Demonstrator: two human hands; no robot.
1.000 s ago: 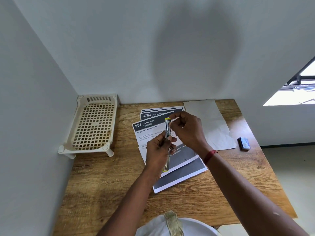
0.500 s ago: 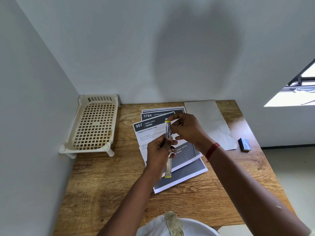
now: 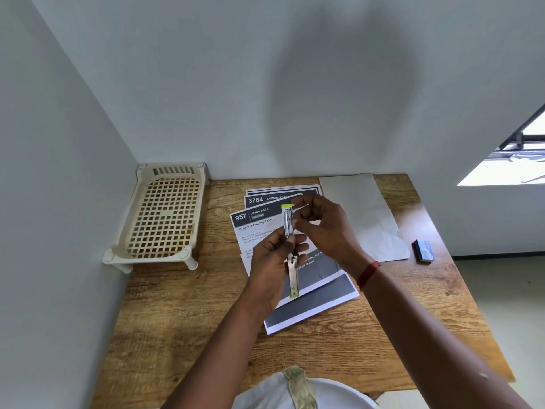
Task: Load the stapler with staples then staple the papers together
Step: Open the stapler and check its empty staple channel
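Note:
A slim metal stapler [image 3: 290, 249] with yellow-green tips is swung open into one long line above the papers. My left hand [image 3: 272, 265] grips it at its middle hinge. My right hand [image 3: 320, 228] pinches at the stapler's upper half, fingertips closed near the channel; whether a staple strip is between them is too small to tell. Printed papers [image 3: 318, 302] with dark headers "957" and "3784" lie fanned on the wooden table [image 3: 182, 320] under both hands. A small blue staple box [image 3: 423, 251] lies at the table's right side.
A cream plastic lattice rack [image 3: 165, 215] stands on short legs in the back left corner against the walls. A blank grey-white sheet [image 3: 362, 214] lies at the back right of the table. White cloth of my clothing [image 3: 295, 391] shows at the bottom edge.
The stapler's lower end has slid down a little in my left hand. My right hand has shifted slightly along the upper half, staying pinched at it.

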